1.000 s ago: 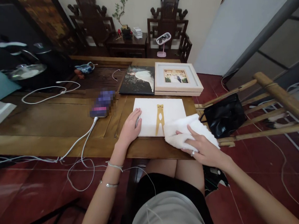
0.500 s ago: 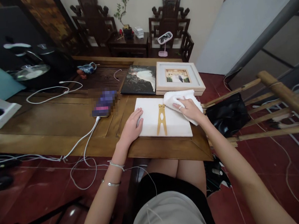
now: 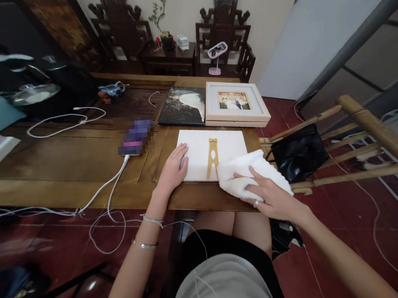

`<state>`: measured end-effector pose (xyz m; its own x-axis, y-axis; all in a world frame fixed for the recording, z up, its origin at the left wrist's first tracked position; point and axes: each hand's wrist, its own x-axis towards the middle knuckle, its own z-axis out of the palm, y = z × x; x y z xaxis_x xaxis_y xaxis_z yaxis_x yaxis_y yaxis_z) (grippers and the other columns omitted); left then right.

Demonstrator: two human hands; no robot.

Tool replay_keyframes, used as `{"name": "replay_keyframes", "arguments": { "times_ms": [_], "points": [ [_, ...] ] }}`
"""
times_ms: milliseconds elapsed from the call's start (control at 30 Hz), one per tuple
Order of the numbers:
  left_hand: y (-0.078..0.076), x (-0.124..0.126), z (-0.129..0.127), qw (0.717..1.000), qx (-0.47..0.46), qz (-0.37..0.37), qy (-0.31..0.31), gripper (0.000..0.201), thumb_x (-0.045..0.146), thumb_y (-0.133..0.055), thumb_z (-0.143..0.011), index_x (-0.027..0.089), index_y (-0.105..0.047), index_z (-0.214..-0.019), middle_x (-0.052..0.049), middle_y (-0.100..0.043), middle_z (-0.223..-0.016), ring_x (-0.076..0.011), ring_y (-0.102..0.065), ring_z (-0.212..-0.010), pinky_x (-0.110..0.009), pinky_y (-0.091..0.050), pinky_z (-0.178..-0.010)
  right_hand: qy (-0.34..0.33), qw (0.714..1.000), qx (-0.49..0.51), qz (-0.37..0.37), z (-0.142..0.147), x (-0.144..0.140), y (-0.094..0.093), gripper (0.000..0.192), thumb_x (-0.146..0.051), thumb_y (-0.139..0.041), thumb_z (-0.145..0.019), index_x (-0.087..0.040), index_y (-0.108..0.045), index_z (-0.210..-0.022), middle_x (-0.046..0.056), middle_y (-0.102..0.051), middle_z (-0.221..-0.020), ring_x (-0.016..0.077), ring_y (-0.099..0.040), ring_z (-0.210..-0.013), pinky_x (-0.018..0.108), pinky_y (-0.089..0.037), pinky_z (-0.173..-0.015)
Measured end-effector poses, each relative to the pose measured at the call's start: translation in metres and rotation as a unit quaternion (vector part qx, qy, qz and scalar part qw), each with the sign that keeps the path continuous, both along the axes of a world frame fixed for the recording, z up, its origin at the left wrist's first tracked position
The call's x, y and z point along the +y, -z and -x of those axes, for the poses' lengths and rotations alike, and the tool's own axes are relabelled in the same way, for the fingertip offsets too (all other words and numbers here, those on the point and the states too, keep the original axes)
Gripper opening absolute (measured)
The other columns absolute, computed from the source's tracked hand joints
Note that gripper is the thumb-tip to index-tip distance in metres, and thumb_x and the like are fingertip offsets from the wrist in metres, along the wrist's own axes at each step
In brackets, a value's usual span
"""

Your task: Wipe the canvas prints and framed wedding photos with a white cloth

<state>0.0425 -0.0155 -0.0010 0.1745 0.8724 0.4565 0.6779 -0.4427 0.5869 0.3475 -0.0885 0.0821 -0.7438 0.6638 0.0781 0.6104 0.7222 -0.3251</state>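
Note:
A flat white board (image 3: 196,156) lies near the table's front edge, with a golden-brown, animal-shaped stand piece (image 3: 213,150) on its middle. My left hand (image 3: 173,166) rests on the board's left edge, fingers stretched out and together, holding nothing. My right hand (image 3: 268,194) grips a white towel (image 3: 241,168) at the board's front right corner. The towel covers that corner and hangs over the table edge. Part of the board's right side is hidden under it.
Behind the board lie a dark photo panel (image 3: 184,105) and a light wooden picture frame (image 3: 236,102). A phone (image 3: 135,137) on a white cable sits to the left. A bamboo chair (image 3: 371,137) holding a black bag (image 3: 298,153) stands at the right.
My right hand has drawn the towel from the board's far right corner toward me, to the front right corner. The left hand stays on the left edge.

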Motion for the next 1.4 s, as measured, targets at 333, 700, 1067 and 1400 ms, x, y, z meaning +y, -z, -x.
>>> {"name": "replay_keyframes", "arguments": {
  "times_ms": [333,700,1067,1400],
  "points": [
    [0.002,0.001,0.000,1.000,-0.009,0.002,0.000,0.037,0.022,-0.043,-0.092,0.012,-0.057,-0.125,-0.015,-0.055,-0.138,-0.0243,-0.047,-0.133,-0.049,-0.037,-0.113,0.106,0.992,0.073,-0.003,0.021,0.112,0.012,0.031,-0.037,-0.040,-0.096,-0.022,-0.067,-0.093,0.005,-0.073,-0.105,0.0290,-0.067,-0.096,0.053,-0.034,-0.107],
    [0.003,0.001,0.000,1.000,-0.011,-0.005,-0.003,0.037,0.023,-0.044,-0.092,0.012,-0.057,-0.124,-0.015,-0.056,-0.137,-0.0246,-0.048,-0.132,-0.049,-0.038,-0.112,0.021,0.996,0.019,-0.082,0.020,0.066,0.029,0.029,-0.010,-0.045,-0.077,-0.018,-0.066,-0.095,0.015,-0.065,-0.122,0.0321,-0.042,-0.134,0.067,-0.019,-0.112],
    [0.002,0.000,0.000,1.000,-0.008,0.000,-0.002,0.037,0.023,-0.044,-0.092,0.012,-0.057,-0.125,-0.016,-0.055,-0.138,-0.0251,-0.047,-0.133,-0.050,-0.037,-0.113,0.036,0.998,-0.008,0.043,-0.003,0.031,0.000,0.023,-0.028,-0.049,-0.089,-0.022,-0.069,-0.098,0.011,-0.069,-0.118,0.0341,-0.055,-0.122,0.049,-0.049,-0.093],
    [0.002,0.001,0.001,1.000,-0.018,0.007,0.008,0.037,0.021,-0.044,-0.092,0.013,-0.056,-0.126,-0.016,-0.054,-0.138,-0.0256,-0.046,-0.134,-0.051,-0.036,-0.113,0.169,0.981,0.097,-0.023,0.073,0.109,0.024,0.029,-0.027,-0.039,-0.094,-0.020,-0.064,-0.107,0.010,-0.066,-0.122,0.0340,-0.055,-0.121,0.066,-0.021,-0.109]
  ]
}}
